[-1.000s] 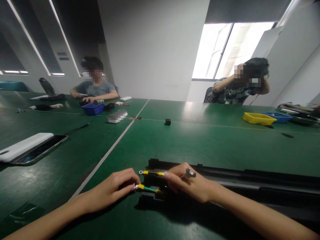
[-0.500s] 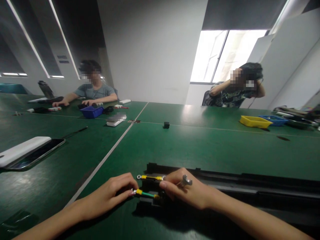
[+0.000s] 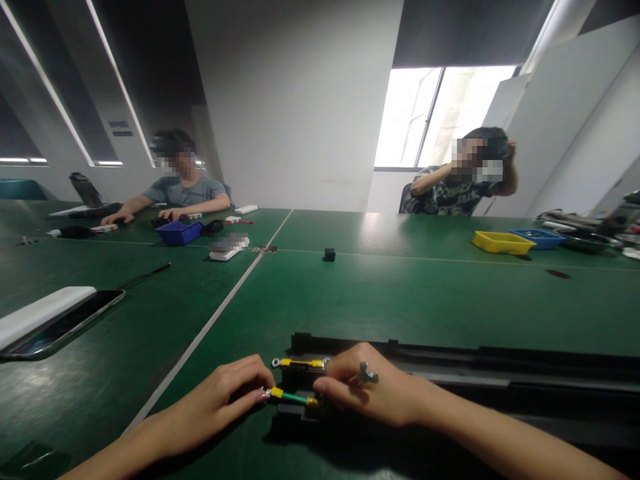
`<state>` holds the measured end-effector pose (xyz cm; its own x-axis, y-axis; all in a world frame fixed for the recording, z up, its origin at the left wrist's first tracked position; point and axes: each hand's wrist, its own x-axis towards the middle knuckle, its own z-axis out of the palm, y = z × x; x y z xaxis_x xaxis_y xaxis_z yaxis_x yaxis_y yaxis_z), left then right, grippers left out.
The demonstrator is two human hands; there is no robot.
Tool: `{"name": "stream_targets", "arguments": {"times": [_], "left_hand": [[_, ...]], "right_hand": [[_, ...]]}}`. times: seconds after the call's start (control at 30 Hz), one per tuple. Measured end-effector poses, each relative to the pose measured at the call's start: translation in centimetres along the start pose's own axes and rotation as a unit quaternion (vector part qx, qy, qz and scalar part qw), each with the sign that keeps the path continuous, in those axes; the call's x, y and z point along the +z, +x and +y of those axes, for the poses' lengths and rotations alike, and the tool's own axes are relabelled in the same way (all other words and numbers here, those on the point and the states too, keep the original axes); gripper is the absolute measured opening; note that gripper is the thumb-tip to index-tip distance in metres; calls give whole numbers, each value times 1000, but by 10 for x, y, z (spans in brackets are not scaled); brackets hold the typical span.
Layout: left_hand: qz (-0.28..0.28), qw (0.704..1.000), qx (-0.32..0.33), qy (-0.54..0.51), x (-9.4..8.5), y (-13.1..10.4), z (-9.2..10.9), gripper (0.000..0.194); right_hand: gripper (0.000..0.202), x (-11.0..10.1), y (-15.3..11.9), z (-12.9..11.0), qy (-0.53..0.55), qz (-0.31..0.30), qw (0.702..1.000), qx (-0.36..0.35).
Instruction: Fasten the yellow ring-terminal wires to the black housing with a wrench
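Observation:
My left hand (image 3: 240,392) pinches the ring-terminal end of a short green wire (image 3: 294,398) with yellow sleeves. The wire's other end lies by the fingertips of my right hand (image 3: 363,387). That hand is closed around a metal wrench (image 3: 369,373), whose open jaw sticks out above the knuckles. Beyond the green wire, a second short lead (image 3: 302,364) with yellow sleeves and ring terminals lies across the end of a long black housing (image 3: 450,360). My right fingers hide part of the housing's end.
A phone (image 3: 75,321) and white case lie at the left. Across the green table (image 3: 400,293) are a small black block (image 3: 330,255), a blue tray (image 3: 179,232), a yellow tray (image 3: 503,244) and two seated people.
The whole view has shifted slightly, so the scene sits a little lower and further left. Both hands keep their holds, and the wrench jaw has tilted slightly.

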<state>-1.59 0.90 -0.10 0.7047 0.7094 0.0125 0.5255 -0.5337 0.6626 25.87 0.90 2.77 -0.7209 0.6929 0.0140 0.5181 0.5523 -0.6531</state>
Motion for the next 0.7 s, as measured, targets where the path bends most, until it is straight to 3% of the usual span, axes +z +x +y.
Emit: {"name": "stream_targets", "arguments": {"times": [0.7], "left_hand": [[12,1000,8,-3,1,-1,0,16]], "right_hand": [[43,1,2,5,-19,-2,1000,-19]]}}
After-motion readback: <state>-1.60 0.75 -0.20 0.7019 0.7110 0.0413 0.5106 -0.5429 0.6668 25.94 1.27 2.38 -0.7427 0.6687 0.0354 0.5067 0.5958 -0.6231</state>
